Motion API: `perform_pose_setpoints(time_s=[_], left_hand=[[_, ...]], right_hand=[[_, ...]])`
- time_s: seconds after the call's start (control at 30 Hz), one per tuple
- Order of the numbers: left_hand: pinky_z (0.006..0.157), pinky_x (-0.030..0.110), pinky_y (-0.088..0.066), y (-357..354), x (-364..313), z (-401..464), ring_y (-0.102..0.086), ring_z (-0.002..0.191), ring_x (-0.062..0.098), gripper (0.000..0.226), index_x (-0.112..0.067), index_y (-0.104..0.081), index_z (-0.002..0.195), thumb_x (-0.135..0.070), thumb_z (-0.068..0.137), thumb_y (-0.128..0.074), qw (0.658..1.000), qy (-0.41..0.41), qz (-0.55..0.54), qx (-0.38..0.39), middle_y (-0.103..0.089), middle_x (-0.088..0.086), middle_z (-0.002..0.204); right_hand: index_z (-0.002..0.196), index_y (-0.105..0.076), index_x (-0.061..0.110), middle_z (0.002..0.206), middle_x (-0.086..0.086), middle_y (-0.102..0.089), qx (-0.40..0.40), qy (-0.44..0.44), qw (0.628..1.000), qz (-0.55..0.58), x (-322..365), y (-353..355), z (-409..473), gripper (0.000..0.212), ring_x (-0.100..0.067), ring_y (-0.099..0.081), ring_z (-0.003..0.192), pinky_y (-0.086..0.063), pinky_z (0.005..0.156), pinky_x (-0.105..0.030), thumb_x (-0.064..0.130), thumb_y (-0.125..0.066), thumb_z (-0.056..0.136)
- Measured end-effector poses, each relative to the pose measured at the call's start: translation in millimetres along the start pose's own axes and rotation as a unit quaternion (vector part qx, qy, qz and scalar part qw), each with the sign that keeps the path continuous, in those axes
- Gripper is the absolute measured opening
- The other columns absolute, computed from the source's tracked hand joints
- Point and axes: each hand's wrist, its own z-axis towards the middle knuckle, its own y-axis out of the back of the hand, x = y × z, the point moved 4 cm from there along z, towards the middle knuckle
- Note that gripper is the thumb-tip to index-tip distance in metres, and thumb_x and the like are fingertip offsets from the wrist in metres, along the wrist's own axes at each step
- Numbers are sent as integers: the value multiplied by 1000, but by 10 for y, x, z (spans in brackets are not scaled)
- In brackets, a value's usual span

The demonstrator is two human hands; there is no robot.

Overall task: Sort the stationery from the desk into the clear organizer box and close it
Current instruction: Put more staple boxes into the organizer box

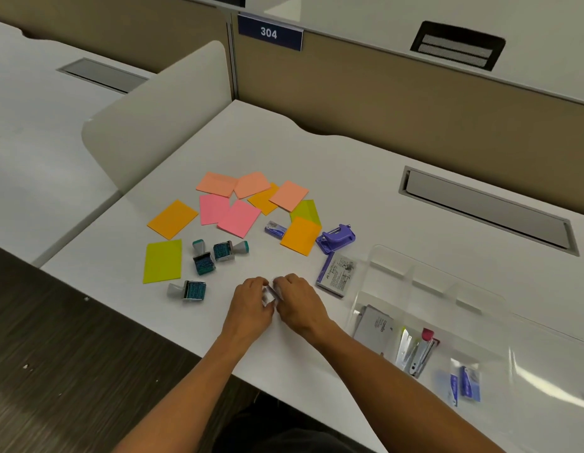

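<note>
an office cubicle, beige partitions behind, a "304" plate (269, 33) on the divider, and a white worktop (349, 178) with stationery spread across it. both hands meet near the front edge: the left hand (251, 305) and the right hand (298, 300) pinch a small white item (269, 294) between their fingertips, both grasping it; what it is, i cannot tell, it is mostly hidden. its visible part seems to run roughly away from the person, tilted a little left.

the clear organizer box (424, 289) lies open to the right of the hands, near but apart, its divided tray towards the person and the lid spread further right. so the carry, as i judge it, goes rightwards, and the right hand is the nearer one for it. inside already: a grey staple box (375, 325), a red-tipped stapler (423, 349) pointing roughly away and slightly right, and blue packets (465, 380).

left on the worktop: sticky notes (238, 217) in orange, pink and green fanned out beyond the hands, three teal stamps (204, 259) to the left, lying on their sides, a purple hole punch (336, 238), a small blue box (275, 229), and a purple-edged booklet (336, 273) just beside the organizer, its long axis running away from the person. much sorting remains, i'd say.
</note>
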Motion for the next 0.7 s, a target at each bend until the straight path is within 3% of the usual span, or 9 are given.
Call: perform_pose_setpoints(time_s=[0.17, 0.27, 0.47, 0.57, 0.7], left_hand=[[103, 31, -42, 34, -127, -147, -49, 125, 21, 63, -15, -41, 138, -25, 84, -71, 1000, 7, -20, -16, -50, 5, 137], [103, 32, -42, 37, -277, -234, -50, 126, 22, 68, -13, -37, 143, -27, 85, -70, 999, -14, -29, -29, -48, 6, 139], [87, 21, -46, 39, -659, -368, -60, 109, 20, 58, -9, -47, 132, -24, 82, -74, 993, -78, -54, -72, -48, 7, 129], [83, 18, -44, -20, -835, -404, -60, 105, 20, 52, -9, -53, 125, -26, 81, -74, 990, -115, -52, -69, -44, 6, 126], [87, 19, -45, -157, -1084, -452, -59, 105, 19, 49, -8, -57, 122, -24, 79, -76, 984, -158, -66, -50, -43, 7, 124]], right_hand=[[149, -35, 23, 142, -8, -52, 3, -57, 990, 128, -51, 175, -199, 63, -27, -50, 126, -41, 107, -40, 26, -62, 92], [149, -37, 26, 142, -8, -53, -10, -95, 968, 234, -101, 331, -310, 63, -25, -54, 125, -44, 107, -42, 22, -62, 91], [146, -42, 32, 143, -4, -53, -19, -105, 948, 301, -193, 543, -531, 54, -24, -57, 121, -47, 104, -46, 25, -53, 93], [143, -46, 31, 144, -1, -51, -13, -113, 940, 322, -324, 651, -686, 53, -25, -57, 120, -53, 96, -46, 27, -52, 91], [141, -50, 27, 142, -5, -52, -7, -115, 923, 367, -593, 875, -925, 56, -24, -59, 113, -60, 73, -27, 28, -61, 86]])
